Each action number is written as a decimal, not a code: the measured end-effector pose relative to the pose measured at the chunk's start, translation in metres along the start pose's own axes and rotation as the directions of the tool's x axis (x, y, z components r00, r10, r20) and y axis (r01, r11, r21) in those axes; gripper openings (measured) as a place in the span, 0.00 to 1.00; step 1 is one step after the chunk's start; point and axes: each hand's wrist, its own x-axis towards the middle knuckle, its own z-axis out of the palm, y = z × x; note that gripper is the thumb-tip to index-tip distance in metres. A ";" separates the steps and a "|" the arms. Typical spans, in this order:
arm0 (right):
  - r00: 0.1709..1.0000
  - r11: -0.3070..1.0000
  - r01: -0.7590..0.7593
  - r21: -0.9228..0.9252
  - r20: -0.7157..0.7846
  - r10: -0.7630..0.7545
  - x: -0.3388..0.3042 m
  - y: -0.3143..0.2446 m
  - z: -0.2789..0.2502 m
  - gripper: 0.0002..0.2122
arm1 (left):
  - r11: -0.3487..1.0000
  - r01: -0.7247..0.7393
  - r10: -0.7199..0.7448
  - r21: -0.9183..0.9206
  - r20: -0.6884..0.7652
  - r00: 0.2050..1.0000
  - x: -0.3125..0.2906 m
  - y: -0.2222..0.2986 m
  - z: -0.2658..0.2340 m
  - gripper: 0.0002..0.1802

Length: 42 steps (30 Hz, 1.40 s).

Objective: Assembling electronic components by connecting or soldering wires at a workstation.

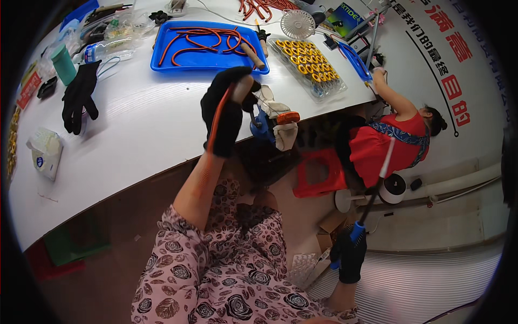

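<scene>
My left hand [224,110], in a black glove with a bare fingertip showing, is closed on a reddish-orange cord [217,117] above the table's front edge. The cord runs down across the glove toward my wrist. Just right of that hand a blue bench vise [261,125] is fixed at the table edge, with off-white padding [285,137] and an orange piece [288,117] at its jaws. Low at the right, away from the table, my right hand [348,255], also black-gloved, grips a blue-handled tool [357,232] with a long dark shaft. Its pale tip is blurred and points up.
On the white table [129,135] stands a blue tray [210,66] of red cords with a wooden-handled tool [252,55]. Beside it are gold rings in a clear tray [313,65] and a small fan [297,24]. A spare black glove [81,97] lies left. A co-worker [386,137] sits at right near a red stool [319,173].
</scene>
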 end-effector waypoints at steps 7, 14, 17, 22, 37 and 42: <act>0.919 0.964 -0.186 -0.188 0.313 0.239 0.027 -0.019 0.016 0.05 | 0.933 0.330 -0.291 -0.146 0.237 0.927 0.062 -0.059 0.006 0.15; 0.769 0.904 -0.223 -0.366 0.504 0.393 0.057 -0.015 0.043 0.07 | 0.914 0.405 -0.354 -0.003 0.480 0.803 0.083 -0.085 0.023 0.15; 0.759 0.937 -0.207 -0.281 0.558 0.335 0.078 -0.012 0.067 0.08 | 0.911 0.408 -0.380 0.062 0.508 0.773 0.085 -0.091 0.033 0.14; 0.729 0.942 -0.126 -0.310 0.615 0.300 0.093 -0.023 0.082 0.08 | 0.917 0.367 -0.387 0.155 0.565 0.728 0.094 -0.091 0.023 0.13; 0.671 0.908 -0.330 -0.257 0.613 0.417 0.061 -0.008 0.046 0.08 | 0.975 -0.213 0.218 0.066 -0.075 0.973 0.007 -0.014 -0.003 0.12; 0.698 0.906 -0.311 -0.285 0.579 0.422 0.057 -0.010 0.043 0.08 | 0.999 0.016 -0.003 0.051 -0.232 0.973 -0.041 -0.020 -0.030 0.11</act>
